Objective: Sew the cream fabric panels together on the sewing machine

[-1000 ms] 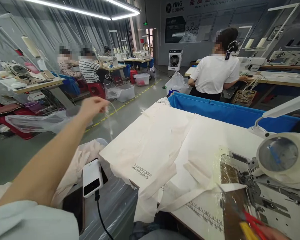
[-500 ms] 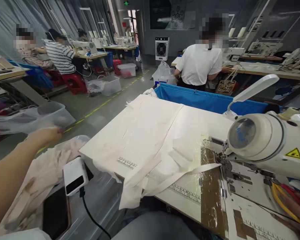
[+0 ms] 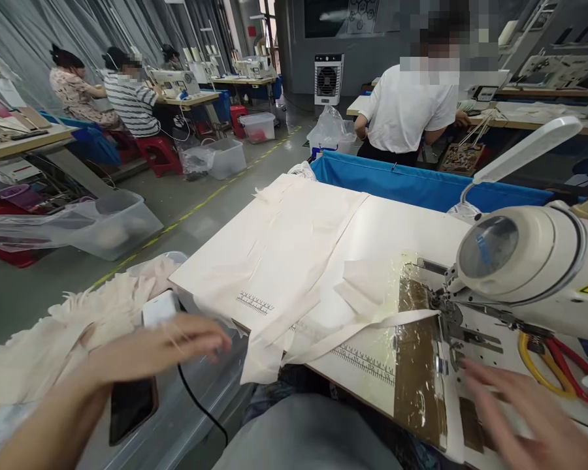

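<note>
Grey concrete floor (image 3: 255, 176) with a yellow line (image 3: 210, 196), grey curtained wall (image 3: 53, 26) on the left. Sewing tables (image 3: 189, 99) in rows, red stools (image 3: 159, 153), clear plastic bins (image 3: 228, 156). White cooler fan (image 3: 327, 78) against the dark far wall.

Right hand (image 3: 524, 418) is motion-blurred and cut off by the bottom edge

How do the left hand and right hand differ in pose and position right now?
The left hand hangs palm down over the white power bank and the black phone, beside the table; the right hand lies over the sewing machine bed, near the needle area. The left hand's fingers are loosely together, the right hand's spread. Both are open, blurred and hold nothing.
</note>
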The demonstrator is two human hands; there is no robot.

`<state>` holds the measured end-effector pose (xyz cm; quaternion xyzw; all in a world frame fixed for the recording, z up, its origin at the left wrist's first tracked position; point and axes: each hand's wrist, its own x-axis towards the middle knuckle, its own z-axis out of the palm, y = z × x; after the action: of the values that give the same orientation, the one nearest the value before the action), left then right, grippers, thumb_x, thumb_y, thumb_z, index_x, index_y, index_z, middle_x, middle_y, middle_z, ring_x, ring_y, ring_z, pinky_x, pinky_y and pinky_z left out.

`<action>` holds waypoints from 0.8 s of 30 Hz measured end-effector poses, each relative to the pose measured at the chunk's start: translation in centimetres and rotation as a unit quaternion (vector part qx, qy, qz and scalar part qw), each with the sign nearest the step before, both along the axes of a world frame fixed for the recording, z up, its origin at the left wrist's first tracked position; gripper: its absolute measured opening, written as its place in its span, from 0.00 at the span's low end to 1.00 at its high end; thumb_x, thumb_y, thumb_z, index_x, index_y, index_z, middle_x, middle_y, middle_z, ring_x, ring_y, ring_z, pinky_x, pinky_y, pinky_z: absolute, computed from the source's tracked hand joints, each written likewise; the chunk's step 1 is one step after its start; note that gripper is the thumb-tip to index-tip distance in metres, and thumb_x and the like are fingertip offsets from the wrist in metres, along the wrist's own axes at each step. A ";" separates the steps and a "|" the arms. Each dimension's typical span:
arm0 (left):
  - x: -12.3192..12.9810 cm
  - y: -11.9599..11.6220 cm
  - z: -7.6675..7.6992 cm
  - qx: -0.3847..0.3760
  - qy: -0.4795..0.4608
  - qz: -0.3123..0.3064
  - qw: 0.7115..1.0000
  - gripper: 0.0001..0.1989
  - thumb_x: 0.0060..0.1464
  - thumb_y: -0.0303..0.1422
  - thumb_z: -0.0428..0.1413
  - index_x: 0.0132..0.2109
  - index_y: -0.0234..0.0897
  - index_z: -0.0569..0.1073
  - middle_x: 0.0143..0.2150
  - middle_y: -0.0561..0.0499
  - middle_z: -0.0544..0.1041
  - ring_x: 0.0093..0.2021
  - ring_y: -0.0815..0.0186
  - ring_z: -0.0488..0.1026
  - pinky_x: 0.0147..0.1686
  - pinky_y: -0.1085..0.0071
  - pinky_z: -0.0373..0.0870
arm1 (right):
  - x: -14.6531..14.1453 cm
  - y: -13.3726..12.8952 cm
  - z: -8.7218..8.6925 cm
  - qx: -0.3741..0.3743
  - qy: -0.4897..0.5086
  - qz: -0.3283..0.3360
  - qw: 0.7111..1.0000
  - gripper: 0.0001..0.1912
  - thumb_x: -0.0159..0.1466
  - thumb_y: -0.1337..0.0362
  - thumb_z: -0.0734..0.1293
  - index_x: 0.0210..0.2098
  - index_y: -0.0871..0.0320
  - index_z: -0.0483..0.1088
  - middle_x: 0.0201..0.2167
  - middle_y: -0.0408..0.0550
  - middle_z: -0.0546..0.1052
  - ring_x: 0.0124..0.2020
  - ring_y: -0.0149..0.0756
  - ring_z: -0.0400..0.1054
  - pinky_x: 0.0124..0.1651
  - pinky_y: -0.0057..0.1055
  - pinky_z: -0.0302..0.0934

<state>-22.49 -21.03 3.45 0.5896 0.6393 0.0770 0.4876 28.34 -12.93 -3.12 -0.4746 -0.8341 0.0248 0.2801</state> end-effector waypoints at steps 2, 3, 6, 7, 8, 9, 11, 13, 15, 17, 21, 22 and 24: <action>3.0 -1.9 -3.3 -0.083 -0.074 -0.046 0.993 0.23 0.62 0.52 0.48 0.47 0.42 0.77 0.41 0.50 0.79 0.43 0.59 0.76 0.43 0.70 0.71 | -5.4 -0.9 0.3 0.054 -0.014 0.121 0.991 0.12 0.70 0.61 0.60 0.50 0.55 0.69 0.43 0.51 0.76 0.44 0.42 0.70 0.46 0.37 0.65; 4.3 -2.7 -5.1 -0.100 -0.112 -0.021 0.988 0.23 0.61 0.53 0.49 0.46 0.41 0.77 0.40 0.49 0.79 0.41 0.59 0.77 0.39 0.70 0.72 | -7.8 -0.8 0.1 0.060 -0.027 0.158 0.985 0.14 0.70 0.66 0.59 0.52 0.58 0.68 0.47 0.53 0.75 0.48 0.43 0.68 0.50 0.37 0.63; 7.4 -4.4 -9.9 -0.104 -0.250 0.101 0.957 0.28 0.55 0.57 0.54 0.48 0.37 0.74 0.48 0.43 0.77 0.45 0.55 0.76 0.34 0.69 0.74 | -12.8 0.5 -0.7 0.089 -0.064 0.190 0.976 0.15 0.67 0.74 0.57 0.49 0.63 0.70 0.47 0.56 0.74 0.50 0.47 0.65 0.52 0.41 0.59; 8.2 -4.6 -10.8 -0.082 -0.286 0.139 0.945 0.29 0.54 0.57 0.55 0.46 0.35 0.76 0.47 0.41 0.78 0.44 0.55 0.76 0.36 0.68 0.74 | -13.9 1.1 -1.0 0.099 -0.077 0.188 0.974 0.14 0.67 0.75 0.57 0.45 0.63 0.72 0.43 0.56 0.75 0.46 0.46 0.66 0.48 0.41 0.59; 9.0 -4.5 -11.3 -0.056 -0.318 0.177 0.930 0.30 0.53 0.57 0.54 0.44 0.33 0.76 0.45 0.41 0.79 0.42 0.56 0.77 0.36 0.68 0.73 | -14.7 1.8 -1.3 0.107 -0.090 0.188 0.972 0.13 0.66 0.76 0.57 0.39 0.62 0.72 0.37 0.54 0.75 0.41 0.45 0.66 0.44 0.40 0.59; 9.6 -4.2 -11.4 -0.030 -0.344 0.217 0.913 0.30 0.54 0.57 0.54 0.43 0.32 0.77 0.42 0.41 0.79 0.38 0.58 0.77 0.36 0.68 0.73 | -15.3 2.3 -1.5 0.114 -0.103 0.191 0.970 0.14 0.66 0.76 0.57 0.33 0.60 0.72 0.31 0.51 0.73 0.36 0.42 0.65 0.39 0.38 0.58; 10.4 -2.8 -10.4 0.023 -0.374 0.289 0.881 0.29 0.55 0.55 0.54 0.43 0.31 0.77 0.37 0.42 0.80 0.32 0.62 0.77 0.33 0.70 0.72 | -16.3 3.1 -1.8 0.130 -0.115 0.209 0.962 0.16 0.67 0.74 0.57 0.26 0.58 0.67 0.24 0.47 0.69 0.27 0.39 0.62 0.33 0.36 0.54; 10.4 -1.0 -8.2 0.094 -0.385 0.331 0.857 0.26 0.56 0.53 0.56 0.42 0.31 0.78 0.35 0.43 0.80 0.31 0.64 0.76 0.32 0.71 0.71 | -17.2 3.5 -2.1 0.138 -0.098 0.238 0.956 0.17 0.68 0.70 0.56 0.24 0.56 0.65 0.22 0.45 0.68 0.24 0.37 0.61 0.29 0.34 0.52; 9.9 0.3 -5.6 0.167 -0.387 0.321 0.848 0.24 0.56 0.51 0.56 0.40 0.31 0.79 0.38 0.43 0.80 0.33 0.64 0.76 0.34 0.71 0.72 | -18.0 3.5 -2.2 0.091 -0.064 0.272 0.956 0.15 0.70 0.67 0.55 0.28 0.56 0.66 0.23 0.44 0.70 0.23 0.36 0.64 0.27 0.32 0.53; 9.1 0.8 -3.4 0.219 -0.366 0.266 0.865 0.24 0.58 0.51 0.55 0.39 0.32 0.79 0.40 0.43 0.80 0.34 0.64 0.76 0.36 0.70 0.72 | -18.6 3.3 -2.2 -0.017 -0.023 0.309 0.951 0.12 0.70 0.65 0.55 0.34 0.55 0.67 0.26 0.43 0.74 0.24 0.35 0.69 0.27 0.29 0.57; 6.2 -1.4 -1.3 0.268 -0.269 0.250 0.891 0.26 0.61 0.51 0.51 0.33 0.32 0.77 0.28 0.47 0.78 0.28 0.65 0.75 0.33 0.70 0.71 | -19.1 3.8 -1.1 -0.269 0.093 0.285 0.915 0.13 0.70 0.55 0.55 0.41 0.51 0.69 0.25 0.39 0.75 0.25 0.34 0.71 0.28 0.27 0.61; 4.9 -2.6 -1.1 0.281 -0.236 0.290 0.884 0.26 0.61 0.52 0.51 0.33 0.32 0.77 0.25 0.48 0.77 0.26 0.66 0.74 0.32 0.70 0.70 | -19.0 4.2 -0.8 -0.320 0.117 0.253 0.905 0.15 0.69 0.51 0.56 0.40 0.52 0.69 0.22 0.39 0.73 0.22 0.34 0.69 0.25 0.27 0.61; 1.7 -6.0 -0.6 0.310 -0.164 0.406 0.844 0.26 0.58 0.54 0.52 0.37 0.33 0.77 0.23 0.51 0.74 0.25 0.68 0.70 0.31 0.70 0.69 | -18.6 5.4 -0.5 -0.385 0.149 0.192 0.890 0.20 0.66 0.45 0.58 0.39 0.53 0.70 0.17 0.38 0.68 0.17 0.33 0.64 0.21 0.25 0.59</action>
<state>-20.78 -27.07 2.84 0.3765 0.6749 0.5578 0.3027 9.70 -7.51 -3.60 -0.3666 -0.7825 0.4676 0.1864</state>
